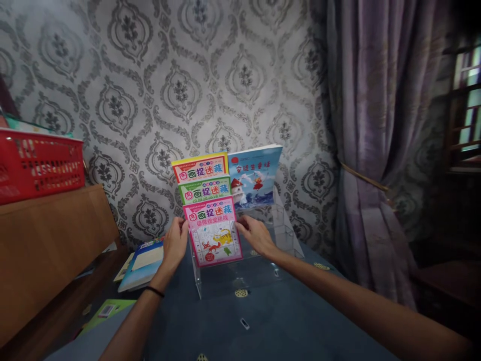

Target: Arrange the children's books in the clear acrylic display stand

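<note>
A pink picture book (216,233) with a yellow tiger and a red fox on its cover stands in the front tier of a clear acrylic book stand (285,233). My left hand (176,243) pinches its left edge, and my right hand (256,233) grips the right edge. Behind it, one tier up, is a green book (205,190) of the same series. A yellow and orange book (201,168) rises at the back. To its right a blue storybook (257,175) leans in the upper part of the stand.
On the left, several books (145,260) lie on the dark blue tablecloth (300,316), with a green book (108,313) nearer me. A red basket (41,165) rests on a brown cardboard box (52,250). A purple curtain (379,100) hangs at right, beside the patterned wall.
</note>
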{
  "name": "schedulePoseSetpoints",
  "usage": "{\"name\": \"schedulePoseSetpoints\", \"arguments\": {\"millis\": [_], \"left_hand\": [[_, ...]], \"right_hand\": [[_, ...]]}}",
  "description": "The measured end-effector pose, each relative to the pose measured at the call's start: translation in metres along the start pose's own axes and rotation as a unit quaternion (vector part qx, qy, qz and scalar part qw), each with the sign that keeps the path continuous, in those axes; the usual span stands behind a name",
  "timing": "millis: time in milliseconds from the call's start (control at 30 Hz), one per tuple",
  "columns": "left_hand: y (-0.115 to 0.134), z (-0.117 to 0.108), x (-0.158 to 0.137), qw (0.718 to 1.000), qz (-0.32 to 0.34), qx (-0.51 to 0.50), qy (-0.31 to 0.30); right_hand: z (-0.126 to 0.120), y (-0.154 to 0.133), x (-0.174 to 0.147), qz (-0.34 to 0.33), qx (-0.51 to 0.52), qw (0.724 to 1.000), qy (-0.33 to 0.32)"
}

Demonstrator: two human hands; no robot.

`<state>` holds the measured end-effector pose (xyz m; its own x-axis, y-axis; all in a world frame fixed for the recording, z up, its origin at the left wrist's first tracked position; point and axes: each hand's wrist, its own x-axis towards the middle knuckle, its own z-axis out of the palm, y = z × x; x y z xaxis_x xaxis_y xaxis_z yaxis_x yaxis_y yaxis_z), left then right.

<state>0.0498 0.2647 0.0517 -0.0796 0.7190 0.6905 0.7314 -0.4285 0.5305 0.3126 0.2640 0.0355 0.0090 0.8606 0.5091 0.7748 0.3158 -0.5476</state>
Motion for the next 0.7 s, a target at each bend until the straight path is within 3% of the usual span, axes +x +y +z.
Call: {"name": "schedulePoseSetpoints", "arguments": {"millis": [267,433,567,700], "left_hand": [[0.01,-0.01,-0.001,0.998,0.012,0.0,0.056],[0.027,-0.034,0.041,0.994,0.03,-0.037,0.101],[0.046,-0.053,0.091,0.985,-0.02,-0.164,0.057],[0.059,-0.057,0.12,0.964,-0.036,-0.26,-0.039]], "right_hand": [[-0.004,0.008,-0.001,-0.023,0.027,0.999,0.039],[-0.025,0.005,0.006,-0.075,0.069,0.99,0.1],[-0.063,-0.012,0.028,-0.169,0.089,0.968,0.165],[-0.106,-0.046,0.061,-0.24,-0.008,0.945,0.223]]}}
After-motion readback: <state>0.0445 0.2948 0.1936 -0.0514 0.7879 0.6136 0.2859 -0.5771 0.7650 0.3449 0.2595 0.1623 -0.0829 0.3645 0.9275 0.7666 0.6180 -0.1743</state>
